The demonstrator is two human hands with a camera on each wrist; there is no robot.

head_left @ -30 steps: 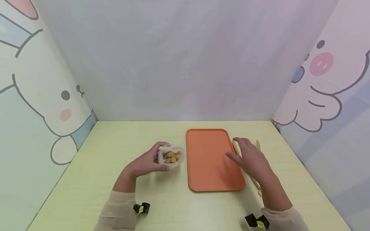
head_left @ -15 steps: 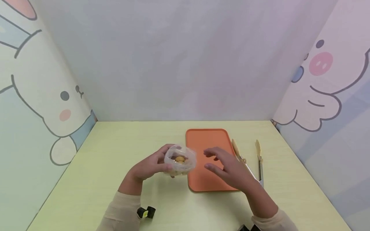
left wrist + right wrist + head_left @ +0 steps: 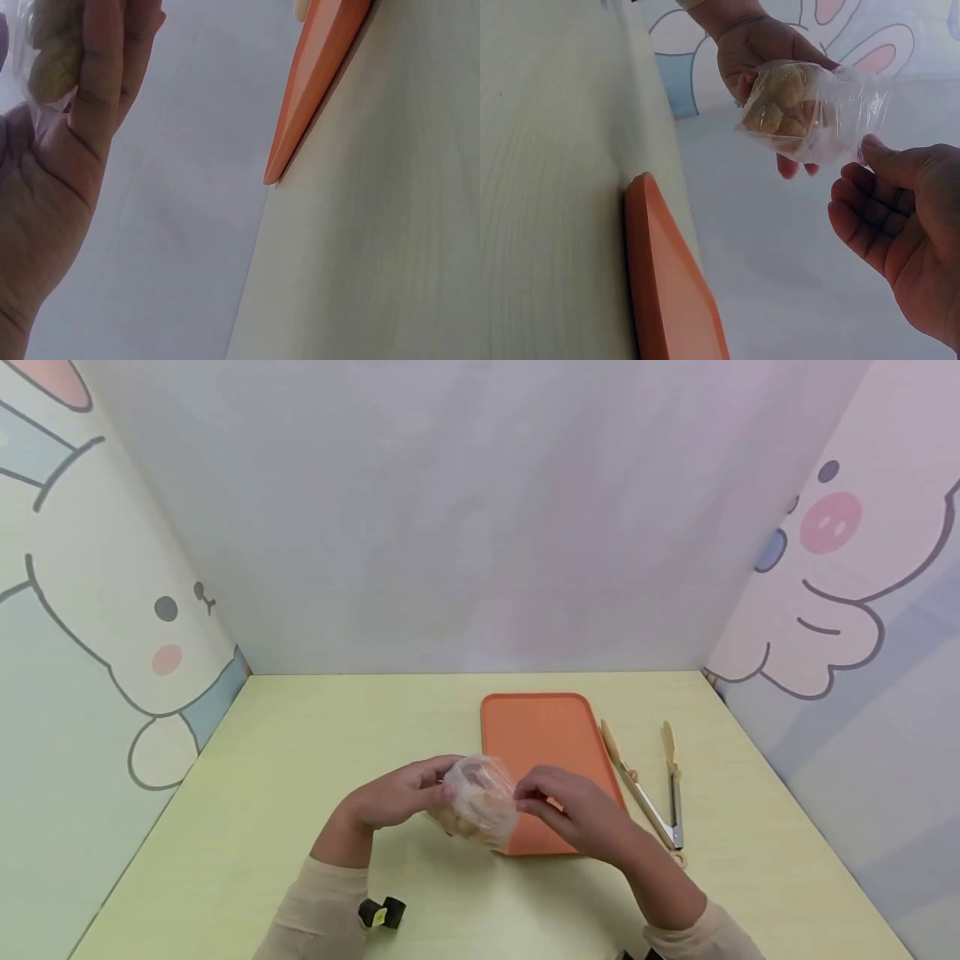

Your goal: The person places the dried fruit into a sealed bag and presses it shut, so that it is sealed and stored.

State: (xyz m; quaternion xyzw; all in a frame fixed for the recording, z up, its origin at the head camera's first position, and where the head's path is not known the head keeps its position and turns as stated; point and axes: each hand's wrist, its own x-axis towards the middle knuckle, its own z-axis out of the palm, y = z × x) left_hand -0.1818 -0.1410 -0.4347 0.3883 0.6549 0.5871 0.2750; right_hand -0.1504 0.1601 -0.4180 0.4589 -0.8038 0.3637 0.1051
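A clear plastic bag [image 3: 483, 802] with several round brown balls [image 3: 786, 90] in it is held above the table, over the left edge of the orange tray [image 3: 551, 727]. My left hand [image 3: 405, 793] grips the bag from the left side, fingers under and behind it, thumb on top. At the bag's open end, my right hand [image 3: 573, 814] pinches the film between thumb and forefinger, as the right wrist view shows. The bag's mouth tilts toward the right hand. In the left wrist view, a ball [image 3: 56, 71] shows through the plastic beside the fingers.
To the right of the tray lies a pair of tongs [image 3: 671, 793], spread apart, with tan tips and metal arms. A pale wall [image 3: 480, 527] rises at the table's back edge. Cartoon-printed panels [image 3: 832, 577] flank both sides of the table.
My right hand has moved left from the tongs, across the tray, and taken hold of the bag's rim. My left hand has shifted right with the bag and tipped it sideways.
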